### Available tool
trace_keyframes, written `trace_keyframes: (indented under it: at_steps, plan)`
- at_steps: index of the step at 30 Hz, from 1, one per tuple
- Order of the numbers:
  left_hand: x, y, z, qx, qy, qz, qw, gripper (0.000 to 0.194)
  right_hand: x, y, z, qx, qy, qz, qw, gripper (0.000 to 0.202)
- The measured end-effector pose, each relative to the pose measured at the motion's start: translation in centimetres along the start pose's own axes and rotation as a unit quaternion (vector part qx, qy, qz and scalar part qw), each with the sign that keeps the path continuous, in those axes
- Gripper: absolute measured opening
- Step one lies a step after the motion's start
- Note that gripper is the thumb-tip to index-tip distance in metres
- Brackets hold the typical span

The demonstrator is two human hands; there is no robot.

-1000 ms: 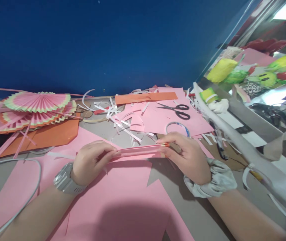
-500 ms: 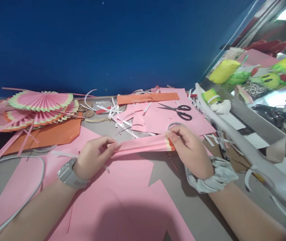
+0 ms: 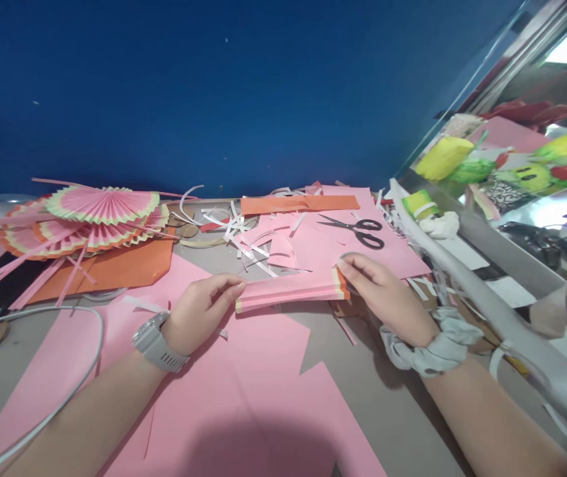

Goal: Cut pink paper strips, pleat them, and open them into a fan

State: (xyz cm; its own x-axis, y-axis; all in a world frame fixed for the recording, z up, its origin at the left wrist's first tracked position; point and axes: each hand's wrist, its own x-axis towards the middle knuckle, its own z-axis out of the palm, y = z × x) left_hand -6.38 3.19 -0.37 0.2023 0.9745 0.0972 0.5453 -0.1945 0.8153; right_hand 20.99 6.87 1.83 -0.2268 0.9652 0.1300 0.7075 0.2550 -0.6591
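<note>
Stretched between my two hands is a folded pink paper strip (image 3: 291, 291) with lengthwise creases and a cream and orange band at its right end. My left hand (image 3: 204, 308), with a grey watch on the wrist, pinches the strip's left end between thumb and fingers. At the other end my right hand (image 3: 380, 291), wearing a pale scrunchie, pinches the strip near the orange edge. Below the strip lie large pink paper sheets (image 3: 244, 384). Just beyond the right hand, black-handled scissors (image 3: 358, 228) rest on another pink sheet.
Pleated pink paper fans (image 3: 107, 204) are piled at the left on an orange sheet (image 3: 149, 265). White paper scraps (image 3: 234, 222) lie along the back, beside an orange strip (image 3: 298, 204). A white cable (image 3: 101, 344) loops at the left. A blue partition (image 3: 214, 86) rises behind.
The view has shifted slightly. My left fingers have slid outward along the strip, and more of its left end shows, including a cream edge. Both hands still hold it.
</note>
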Motion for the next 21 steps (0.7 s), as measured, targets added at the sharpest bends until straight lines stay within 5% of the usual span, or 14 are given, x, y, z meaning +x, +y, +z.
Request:
trace_keyframes:
  at_steps: [7, 11, 21]
  plan:
    - [-0.4, 0.0, 0.3, -0.015, -0.039, 0.0, 0.999, 0.028, -0.8, -0.7, 1.2, -0.137, -0.006, -0.151, 0.979, 0.022]
    - [-0.5, 0.3, 0.5, 0.034, -0.038, 0.064, 0.997, 0.025, -1.2, -1.7, 1.8, -0.177, -0.038, -0.205, 0.962, 0.015]
    - [-0.3, -0.1, 0.2, -0.063, -0.003, -0.006, 0.998, 0.025, -2.4, -2.2, 3.2, -0.18, -0.137, -0.115, 0.967, 0.024]
